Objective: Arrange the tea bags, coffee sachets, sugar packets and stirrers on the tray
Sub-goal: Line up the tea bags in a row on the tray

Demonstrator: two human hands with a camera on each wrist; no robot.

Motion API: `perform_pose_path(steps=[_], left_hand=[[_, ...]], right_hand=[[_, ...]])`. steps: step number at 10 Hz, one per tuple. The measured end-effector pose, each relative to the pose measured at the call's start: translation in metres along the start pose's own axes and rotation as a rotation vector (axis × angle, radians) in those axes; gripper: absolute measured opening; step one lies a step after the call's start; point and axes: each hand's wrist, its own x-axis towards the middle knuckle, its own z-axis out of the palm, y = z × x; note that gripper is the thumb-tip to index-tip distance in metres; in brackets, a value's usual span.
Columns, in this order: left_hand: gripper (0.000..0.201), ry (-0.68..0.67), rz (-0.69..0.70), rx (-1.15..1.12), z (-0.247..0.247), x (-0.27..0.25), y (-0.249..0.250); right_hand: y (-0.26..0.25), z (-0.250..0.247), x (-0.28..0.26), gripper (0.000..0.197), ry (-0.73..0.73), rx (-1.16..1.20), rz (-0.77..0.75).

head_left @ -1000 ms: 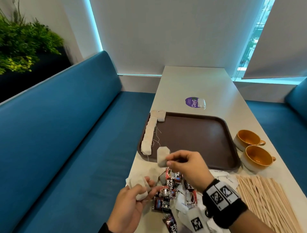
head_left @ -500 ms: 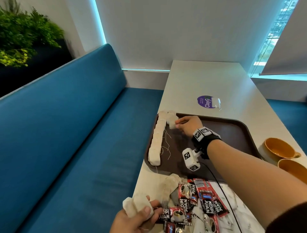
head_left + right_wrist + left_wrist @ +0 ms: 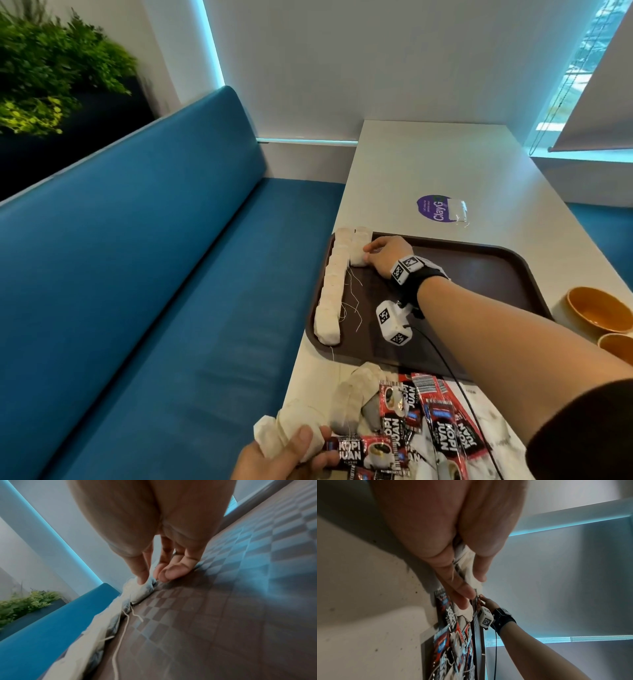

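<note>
the right hand (image 3: 383, 255) reaches across the brown tray (image 3: 486, 274) to its far left corner, where the fingertips (image 3: 142, 580) and thumb pinch a white tea bag (image 3: 358, 255) that rests on the tray floor. this tea bag sits just beside the row of tea bags (image 3: 332, 291) lined along the tray's left rim, at the head of a short second column, with another bag touching it on the far side. loose white strings (image 3: 352, 301) trail from the row onto the checkered tray surface. the left hand (image 3: 274, 459) stays low at the near edge of the white bench (image 3: 445, 164), its thumb and fingers (image 3: 462, 588) curled round a bunch of tea bags (image 3: 284, 431). just right of it lies a heap of red and black coffee sachets (image 3: 428, 411) marked kopi juan, mixed with a few loose tea bags (image 3: 352, 394), all on the bench in front of the tray and not yet on it. two orange cups (image 3: 596, 308) stand at the right of the tray, partly cut off by the picture edge. a purple round sticker (image 3: 433, 209) lies on the bench beyond the tray, with a small clear packet (image 3: 457, 209) over its right edge. a blue cushioned seat (image 3: 154, 274) runs along the left of the bench, and a green plant (image 3: 51, 75) stands behind its backrest.
</note>
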Motion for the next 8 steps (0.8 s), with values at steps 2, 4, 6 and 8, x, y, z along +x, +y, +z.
perform_pose_path(steps=[2,4,6,8], left_hand=[[0.013,-0.092,0.128,-0.111,0.023,-0.029,0.004],[0.015,-0.112,0.178,-0.083,0.033,-0.049,0.004],[0.017,-0.137,0.269,-0.064,0.038,-0.068,-0.008],[0.018,-0.181,0.322,-0.003,0.046,-0.092,-0.021]], right_hand=[[-0.007,-0.025,-0.037,0.008,-0.002,0.149,-0.053],[-0.010,-0.066,-0.140,0.004,-0.134,0.242,-0.195],[0.011,-0.071,-0.262,0.006,-0.217,0.275,-0.269],[0.033,-0.052,-0.344,0.019,-0.288,0.614,-0.175]])
